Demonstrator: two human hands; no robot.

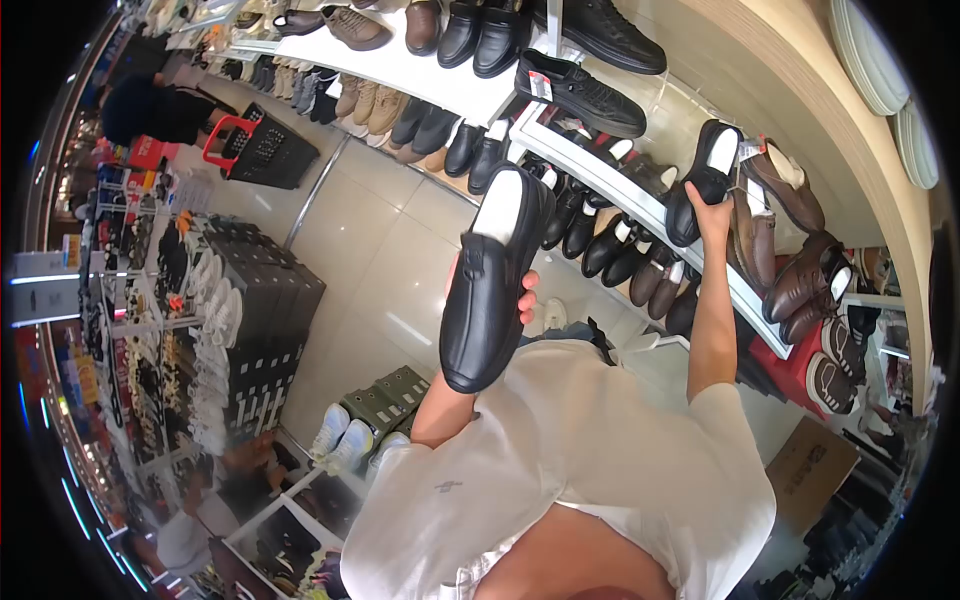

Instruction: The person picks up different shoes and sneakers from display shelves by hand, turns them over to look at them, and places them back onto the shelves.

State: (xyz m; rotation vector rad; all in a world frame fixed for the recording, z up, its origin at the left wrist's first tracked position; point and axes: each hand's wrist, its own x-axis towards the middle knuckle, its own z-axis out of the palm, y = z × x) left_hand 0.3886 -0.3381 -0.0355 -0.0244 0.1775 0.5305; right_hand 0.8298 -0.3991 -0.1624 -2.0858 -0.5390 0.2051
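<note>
My left hand (527,298) is wrapped around a black leather loafer (478,315) from underneath. The loafer has a white insert inside and is held up in front of my chest, its toe toward me. Most of that palm is hidden behind the shoe. Out to the right, my right hand (709,213) grips a second black shoe (683,213), also with a white insert, at the white shelf's edge. Brown shoes (750,240) with a tag stand right beside that hand. A black lace-up shoe (580,95) with a tag sits farther along the shelf.
White display shelves (610,160) carry rows of black and brown shoes. Stacked dark shoeboxes (262,325) stand on the left, with green boxes (385,400) and light sneakers (350,445) nearer. A black shopping basket (268,152) is across the aisle near another person (165,108).
</note>
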